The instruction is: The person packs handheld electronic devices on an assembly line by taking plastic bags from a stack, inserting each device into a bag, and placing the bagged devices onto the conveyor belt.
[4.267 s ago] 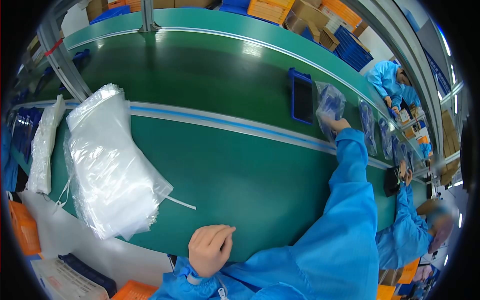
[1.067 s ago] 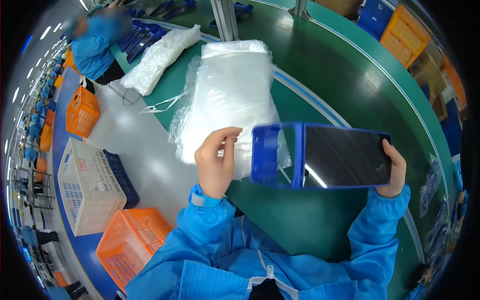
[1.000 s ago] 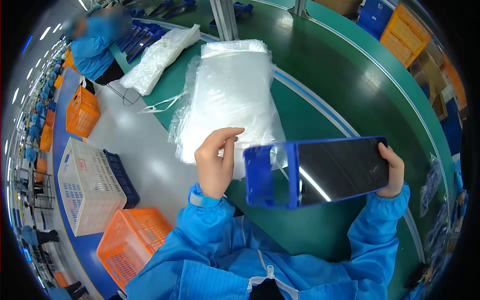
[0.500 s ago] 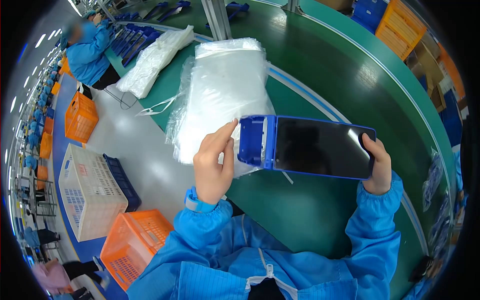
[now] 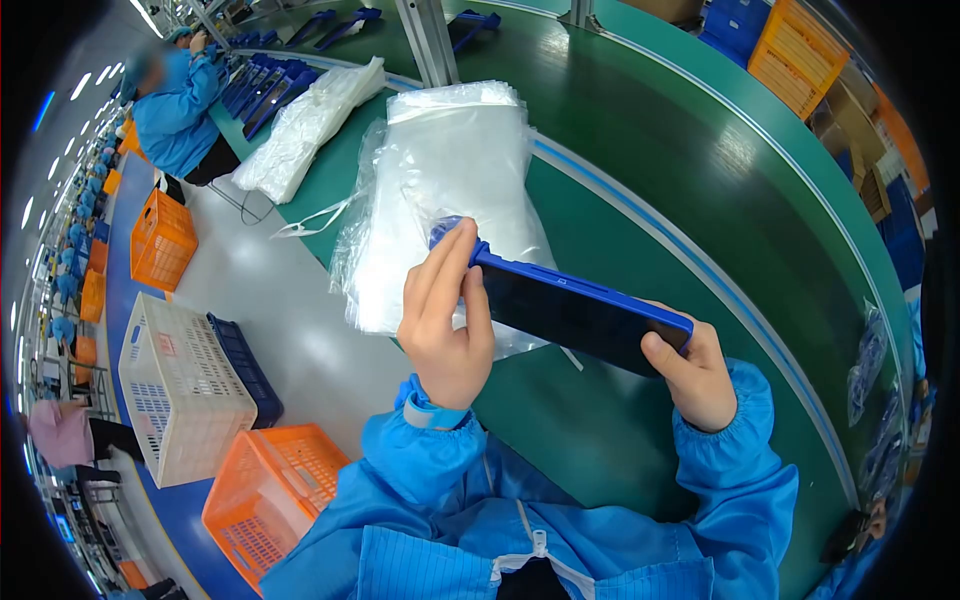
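Note:
A blue-framed device with a dark screen (image 5: 570, 318) is tilted in front of me, its edge turned up. My right hand (image 5: 692, 368) grips its right end, thumb on the screen side. My left hand (image 5: 447, 315) is closed round its left end, where a blue rounded part shows past the fingers. Behind the device a stack of clear plastic bags (image 5: 455, 170) lies on the green table (image 5: 560, 430). A white bundle of bags (image 5: 312, 125) rests to the left of the stack.
A co-worker (image 5: 175, 120) stands at the far left near several blue devices (image 5: 262, 88). On the floor are a white crate (image 5: 185, 385), a dark blue crate (image 5: 247, 370) and orange crates (image 5: 270, 490). Bagged blue items (image 5: 866, 365) lie at the right. A metal post (image 5: 428, 42) rises behind the bags.
The device has tilted from face-on to edge-up. My left hand has closed on its left end, and my right hand has moved left and down. Earlier, my right hand was at a bagged item.

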Demonstrator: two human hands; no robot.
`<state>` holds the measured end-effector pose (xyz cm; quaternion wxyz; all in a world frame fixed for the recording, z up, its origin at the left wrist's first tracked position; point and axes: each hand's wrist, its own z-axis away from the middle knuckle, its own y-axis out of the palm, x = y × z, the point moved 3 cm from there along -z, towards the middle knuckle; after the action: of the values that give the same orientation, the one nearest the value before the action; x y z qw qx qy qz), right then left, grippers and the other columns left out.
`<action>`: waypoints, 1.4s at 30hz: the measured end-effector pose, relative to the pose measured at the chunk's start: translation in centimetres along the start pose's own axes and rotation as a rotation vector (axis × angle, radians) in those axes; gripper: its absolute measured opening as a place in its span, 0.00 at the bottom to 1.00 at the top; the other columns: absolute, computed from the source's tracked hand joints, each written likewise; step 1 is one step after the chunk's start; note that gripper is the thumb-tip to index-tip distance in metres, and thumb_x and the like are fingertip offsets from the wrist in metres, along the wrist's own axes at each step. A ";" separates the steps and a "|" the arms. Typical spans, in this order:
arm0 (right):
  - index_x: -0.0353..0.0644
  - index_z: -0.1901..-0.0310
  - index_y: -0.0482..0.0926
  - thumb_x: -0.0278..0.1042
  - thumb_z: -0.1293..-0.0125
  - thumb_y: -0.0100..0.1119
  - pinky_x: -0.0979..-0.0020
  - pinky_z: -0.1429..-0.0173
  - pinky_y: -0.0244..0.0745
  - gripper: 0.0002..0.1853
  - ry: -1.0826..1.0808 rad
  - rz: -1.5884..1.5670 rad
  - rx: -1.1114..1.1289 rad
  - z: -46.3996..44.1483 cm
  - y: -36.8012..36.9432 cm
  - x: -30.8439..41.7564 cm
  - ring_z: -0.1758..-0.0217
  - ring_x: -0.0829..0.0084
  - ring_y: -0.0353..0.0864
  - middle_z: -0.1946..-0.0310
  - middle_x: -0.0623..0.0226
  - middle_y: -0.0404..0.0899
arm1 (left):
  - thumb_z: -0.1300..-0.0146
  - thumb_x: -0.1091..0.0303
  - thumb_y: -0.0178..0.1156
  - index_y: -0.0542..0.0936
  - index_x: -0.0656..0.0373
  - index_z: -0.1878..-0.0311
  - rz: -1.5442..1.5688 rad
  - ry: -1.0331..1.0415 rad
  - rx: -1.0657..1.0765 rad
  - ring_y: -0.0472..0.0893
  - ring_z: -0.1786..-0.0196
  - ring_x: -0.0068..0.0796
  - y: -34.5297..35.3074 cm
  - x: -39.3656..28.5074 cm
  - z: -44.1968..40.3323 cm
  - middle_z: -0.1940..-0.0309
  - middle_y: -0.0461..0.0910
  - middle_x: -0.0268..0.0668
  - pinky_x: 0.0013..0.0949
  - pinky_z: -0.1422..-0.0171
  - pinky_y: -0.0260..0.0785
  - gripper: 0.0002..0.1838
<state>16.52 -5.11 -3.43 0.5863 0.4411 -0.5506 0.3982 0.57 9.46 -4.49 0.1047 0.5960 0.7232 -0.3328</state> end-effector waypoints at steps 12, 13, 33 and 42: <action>0.32 0.48 0.73 0.32 0.36 0.55 0.76 0.46 0.61 0.18 -0.143 -0.064 -0.356 1.1 -2.4 0.6 0.52 0.79 0.71 0.57 0.69 0.77 | 0.42 0.79 0.57 0.77 0.64 0.52 0.020 -0.338 -0.041 0.69 0.73 0.14 -1.3 2.2 0.1 0.63 0.76 0.35 0.18 0.72 0.64 0.14; 0.33 0.49 0.74 0.33 0.37 0.56 0.76 0.48 0.61 0.17 -0.140 -0.088 -0.354 1.2 -2.7 0.9 0.54 0.80 0.71 0.58 0.71 0.77 | 0.41 0.79 0.57 0.76 0.64 0.51 0.020 -0.357 -0.045 0.68 0.74 0.13 -1.3 2.5 0.0 0.64 0.75 0.34 0.18 0.72 0.63 0.14; 0.33 0.48 0.73 0.37 0.41 0.58 0.72 0.47 0.67 0.21 0.120 -0.298 -0.198 1.5 -3.9 0.8 0.53 0.71 0.76 0.55 0.63 0.78 | 0.41 0.75 0.61 0.79 0.66 0.55 0.522 -0.650 0.023 0.69 0.73 0.12 -2.1 3.3 -0.1 0.75 0.74 0.28 0.17 0.71 0.59 0.11; 0.29 0.45 0.71 0.36 0.36 0.54 0.70 0.38 0.60 0.22 -0.010 -0.218 -0.194 1.0 -1.1 0.7 0.45 0.70 0.72 0.49 0.60 0.75 | 0.40 0.74 0.60 0.78 0.65 0.65 0.553 -0.601 0.067 0.71 0.75 0.15 -0.8 1.6 0.1 0.74 0.76 0.31 0.19 0.71 0.62 0.04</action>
<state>17.35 -6.37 -2.82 0.6634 0.4415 -0.5380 0.2748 -0.59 10.60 -5.18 0.3774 0.6474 0.4616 -0.4748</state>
